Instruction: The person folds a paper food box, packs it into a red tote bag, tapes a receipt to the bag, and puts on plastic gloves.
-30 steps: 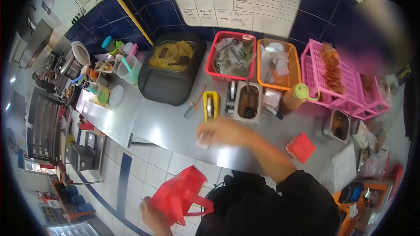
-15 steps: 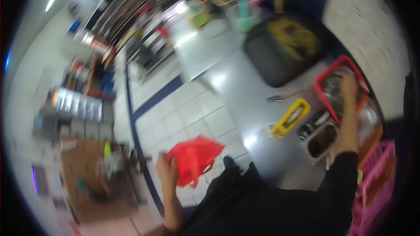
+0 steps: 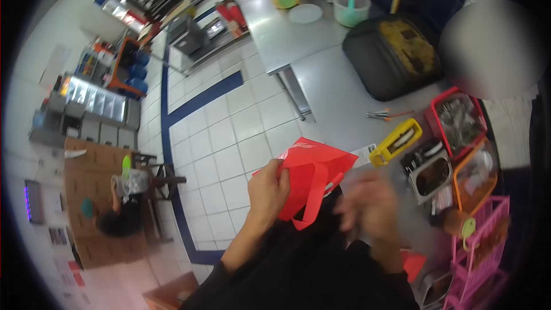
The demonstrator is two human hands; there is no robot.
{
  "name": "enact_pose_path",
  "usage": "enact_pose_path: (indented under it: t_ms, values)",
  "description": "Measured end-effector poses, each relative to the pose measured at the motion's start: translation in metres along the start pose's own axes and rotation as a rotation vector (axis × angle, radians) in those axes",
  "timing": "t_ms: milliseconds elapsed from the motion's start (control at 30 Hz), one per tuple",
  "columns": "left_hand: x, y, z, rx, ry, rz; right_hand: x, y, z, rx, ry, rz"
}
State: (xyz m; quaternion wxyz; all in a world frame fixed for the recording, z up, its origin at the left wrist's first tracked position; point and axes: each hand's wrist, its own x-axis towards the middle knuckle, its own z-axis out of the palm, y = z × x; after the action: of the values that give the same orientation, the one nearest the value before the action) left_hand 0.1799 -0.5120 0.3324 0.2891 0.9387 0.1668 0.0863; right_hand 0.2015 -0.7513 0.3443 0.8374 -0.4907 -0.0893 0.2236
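My left hand (image 3: 268,190) is closed on the edge of a red cloth bag (image 3: 304,158) with strap handles, held up in front of my body. One handle loop hangs down below it. My right hand (image 3: 370,206) is just right of the bag, beside the steel table's near edge and apart from the bag. Motion smears its fingers, so anything in them cannot be made out. Nearest to it on the table are a yellow holder (image 3: 396,142) and a metal container (image 3: 430,178) with dark contents.
On the steel table (image 3: 327,89) are a red basket (image 3: 434,116) of small clear-wrapped items, an orange basket (image 3: 476,192), a pink rack (image 3: 488,232), pliers-like tongs (image 3: 380,115) and a black rounded object (image 3: 367,60). A person (image 3: 120,221) sits at a brown table far left.
My right hand has left the red basket and come back beside the bag. My left hand has moved the bag rightward and up, in front of my body. The view has shifted.
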Motion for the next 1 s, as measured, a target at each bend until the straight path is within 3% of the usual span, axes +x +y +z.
enact_pose_path:
  t_ms: [33,67,133,200,267,300,333,367,467,500,600,700,767,867,1000]
  values:
    - [-0.003,0.0,0.002,-0.093,-0.008,0.0,0.015,0.0,0.032,0.035,-0.177,0.376]
    - [-0.007,-0.001,0.002,-0.187,-0.016,-0.002,0.026,0.02,0.049,0.046,-0.222,0.565]
    - [-0.014,-0.009,-0.002,-0.292,-0.072,0.076,0.03,0.102,0.037,0.271,-0.04,0.625]
    - [-0.024,-0.026,-0.009,-0.306,-0.169,0.24,0.024,0.203,0.0,0.679,-0.058,0.557]
    - [-0.042,-0.045,0.001,-0.341,-0.331,0.407,0.019,0.223,0.009,0.728,0.219,0.427]
    - [-0.049,-0.054,0.003,-0.357,-0.42,0.488,0.026,0.21,0.033,0.59,0.515,0.327]
    - [-0.052,-0.06,-0.001,-0.369,-0.464,0.437,0.034,0.197,0.057,0.393,0.801,0.257]
    - [-0.056,-0.063,-0.005,-0.38,-0.509,0.384,0.039,0.197,0.062,0.337,0.933,0.245]
    - [-0.048,-0.085,-0.011,-0.633,-0.629,0.059,0.047,0.21,0.079,0.387,1.04,0.261]
    - [-0.043,-0.09,-0.011,-0.796,-0.656,-0.118,0.045,0.209,0.081,0.419,1.03,0.29]
    - [-0.034,-0.095,-0.015,-0.947,-0.676,-0.182,0.027,0.189,0.09,0.501,0.946,0.399]
    - [-0.036,-0.102,-0.016,-0.835,-0.685,-0.116,-0.01,0.149,0.111,0.443,0.783,0.452]
    - [-0.041,-0.098,-0.025,-0.807,-0.71,-0.19,-0.045,0.155,0.122,0.098,0.561,0.413]
    - [-0.057,-0.084,-0.023,-0.889,-0.76,-0.214,-0.121,0.111,0.148,-0.778,0.264,0.103]
    - [-0.09,-0.054,-0.011,-1.064,-0.952,-0.356,-0.152,0.101,0.121,-0.742,0.402,0.266]
